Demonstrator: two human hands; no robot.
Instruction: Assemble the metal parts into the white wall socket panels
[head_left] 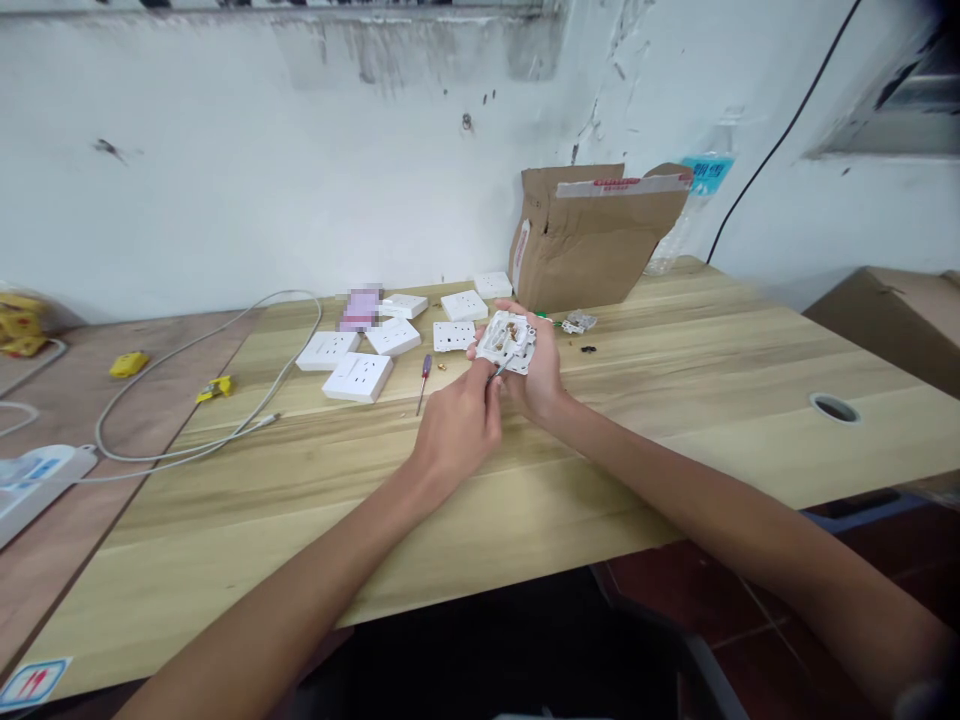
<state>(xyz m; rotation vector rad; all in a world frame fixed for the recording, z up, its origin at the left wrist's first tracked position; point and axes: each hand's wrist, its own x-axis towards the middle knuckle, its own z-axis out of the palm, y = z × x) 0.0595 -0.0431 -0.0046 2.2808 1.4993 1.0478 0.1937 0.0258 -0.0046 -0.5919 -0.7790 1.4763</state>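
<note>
My right hand (pixel 545 372) is wrapped round an opened white wall socket (pixel 507 340), its inner side with brass-coloured metal parts facing up. In my left hand (pixel 459 420) a slim metal tool (pixel 498 371) is pinched, its tip reaching into the socket. Whether it is a screwdriver or tweezers I cannot tell. Just beyond the left hand lies a white socket faceplate (pixel 454 337). A screwdriver (pixel 424 382) with a purple handle rests on the table to the left, beside a small brass piece (pixel 442 367).
Several white sockets (pixel 358 377) lie at the back left of the wooden table (pixel 600 470). A cardboard box (pixel 592 250) stands behind my hands. Small parts in clear plastic (pixel 579 321) and black pieces (pixel 589 349) lie to the right. A grey cable (pixel 217 440) loops at the left.
</note>
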